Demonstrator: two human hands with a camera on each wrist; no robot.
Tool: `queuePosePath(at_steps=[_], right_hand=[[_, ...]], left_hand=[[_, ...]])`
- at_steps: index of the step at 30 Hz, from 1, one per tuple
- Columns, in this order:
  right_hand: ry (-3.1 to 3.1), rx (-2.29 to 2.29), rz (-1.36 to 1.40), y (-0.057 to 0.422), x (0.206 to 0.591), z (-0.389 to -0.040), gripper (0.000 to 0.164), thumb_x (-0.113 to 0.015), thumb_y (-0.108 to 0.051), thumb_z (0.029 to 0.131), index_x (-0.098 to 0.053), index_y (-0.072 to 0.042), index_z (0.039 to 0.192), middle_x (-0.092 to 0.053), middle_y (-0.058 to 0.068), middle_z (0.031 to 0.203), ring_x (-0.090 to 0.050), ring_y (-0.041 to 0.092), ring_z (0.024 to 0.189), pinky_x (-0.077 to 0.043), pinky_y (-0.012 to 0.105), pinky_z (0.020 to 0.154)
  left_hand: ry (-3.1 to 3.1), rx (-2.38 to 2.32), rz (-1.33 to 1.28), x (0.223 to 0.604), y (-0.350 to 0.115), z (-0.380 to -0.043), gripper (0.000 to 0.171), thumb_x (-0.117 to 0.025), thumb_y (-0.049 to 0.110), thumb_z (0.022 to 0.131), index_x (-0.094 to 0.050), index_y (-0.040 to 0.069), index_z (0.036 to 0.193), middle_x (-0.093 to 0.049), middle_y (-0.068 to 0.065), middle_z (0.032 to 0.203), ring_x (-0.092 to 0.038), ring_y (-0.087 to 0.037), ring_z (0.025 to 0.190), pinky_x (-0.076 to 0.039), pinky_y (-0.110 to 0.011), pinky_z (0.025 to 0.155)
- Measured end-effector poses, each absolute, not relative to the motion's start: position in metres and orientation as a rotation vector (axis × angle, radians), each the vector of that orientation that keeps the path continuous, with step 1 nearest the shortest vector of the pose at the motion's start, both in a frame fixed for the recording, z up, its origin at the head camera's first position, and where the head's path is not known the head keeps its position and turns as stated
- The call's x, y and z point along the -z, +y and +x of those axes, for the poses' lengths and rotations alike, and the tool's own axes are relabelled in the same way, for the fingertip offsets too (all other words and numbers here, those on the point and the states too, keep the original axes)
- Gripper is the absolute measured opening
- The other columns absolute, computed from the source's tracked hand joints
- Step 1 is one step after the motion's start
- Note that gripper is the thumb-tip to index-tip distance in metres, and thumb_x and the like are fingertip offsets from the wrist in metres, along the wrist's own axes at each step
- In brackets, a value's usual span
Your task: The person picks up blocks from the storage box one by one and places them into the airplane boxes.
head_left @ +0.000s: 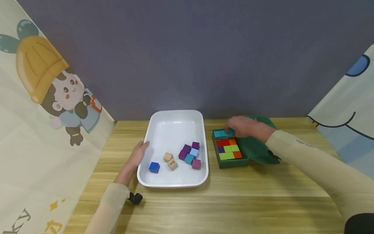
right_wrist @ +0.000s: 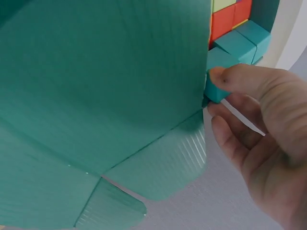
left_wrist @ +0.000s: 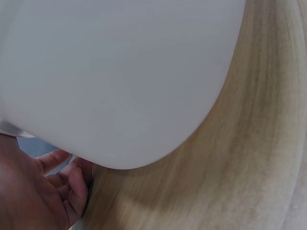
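My right hand (head_left: 241, 126) is at the far end of a small green box (head_left: 233, 163). Its thumb and fingers pinch a teal cube (right_wrist: 218, 86) at the corner, beside more teal cubes (right_wrist: 240, 44). Red, orange, lime and purple cubes fill the rest of the box. My left hand (head_left: 138, 153) grips the left side of a white tray (head_left: 175, 186), thumb over the rim; in the left wrist view its fingers (left_wrist: 76, 191) curl beside the tray's wall. In the tray lie a blue cube (head_left: 154, 167), two wooden cubes (head_left: 172, 164) and several purple, teal, light blue and pink cubes.
The box's green lid flap (head_left: 257, 149) hangs open to the right, under my right forearm. A grey-blue panel (head_left: 187, 58) stands behind the wooden table (head_left: 233, 208). Printed cloths flank both sides. A black device (head_left: 135, 198) sits at my left wrist.
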State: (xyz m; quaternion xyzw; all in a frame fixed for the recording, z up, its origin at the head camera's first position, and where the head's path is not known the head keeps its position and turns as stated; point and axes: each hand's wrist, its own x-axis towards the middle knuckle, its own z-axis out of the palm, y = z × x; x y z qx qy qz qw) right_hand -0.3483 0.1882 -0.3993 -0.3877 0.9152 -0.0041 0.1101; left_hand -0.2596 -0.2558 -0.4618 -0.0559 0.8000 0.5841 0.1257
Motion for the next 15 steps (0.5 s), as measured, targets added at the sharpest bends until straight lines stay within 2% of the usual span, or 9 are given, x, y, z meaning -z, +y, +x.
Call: queuePosePath(at_steps=[4, 8, 11, 15], right_hand=[[2.711, 0.027, -1.133, 0.188, 0.402, -0.348, 0.034, -0.069, 0.016, 0.074, -0.069, -0.010, 0.095, -0.066, 0.003, 0.098, -0.058, 0.020, 0.083, -0.054, 0.037, 0.069], [2.724, 0.038, -1.146, 0.188, 0.405, -0.349, 0.030, -0.067, 0.017, 0.072, -0.061, -0.011, 0.082, -0.056, -0.001, 0.079, -0.044, 0.017, 0.068, -0.039, 0.029, 0.056], [2.725, 0.044, -1.144, 0.188, 0.405, -0.349, 0.028, -0.067, 0.016, 0.072, -0.057, -0.009, 0.078, -0.048, -0.001, 0.073, -0.039, 0.017, 0.065, -0.031, 0.029, 0.054], [2.725, 0.041, -1.131, 0.187, 0.404, -0.349, 0.026, -0.070, 0.012, 0.075, -0.055, -0.009, 0.077, -0.042, -0.002, 0.071, -0.037, 0.016, 0.063, -0.028, 0.029, 0.054]], left_hand=[[2.360, -1.691, -0.154, 0.469, -0.258, -0.260, 0.061, -0.029, 0.041, 0.105, -0.027, -0.008, 0.142, -0.048, -0.031, 0.127, -0.052, -0.042, 0.116, -0.050, -0.051, 0.092], [2.363, -1.697, -0.162, 0.481, -0.262, -0.266, 0.063, -0.030, 0.044, 0.104, -0.028, -0.006, 0.143, -0.049, -0.029, 0.126, -0.053, -0.039, 0.115, -0.051, -0.050, 0.092], [2.344, -1.705, -0.170, 0.481, -0.263, -0.267, 0.063, -0.030, 0.043, 0.105, -0.027, -0.006, 0.144, -0.048, -0.029, 0.128, -0.052, -0.040, 0.117, -0.050, -0.050, 0.093], [2.327, -1.718, -0.163, 0.480, -0.264, -0.269, 0.063, -0.029, 0.041, 0.105, -0.025, -0.007, 0.145, -0.047, -0.031, 0.130, -0.051, -0.042, 0.118, -0.049, -0.052, 0.094]])
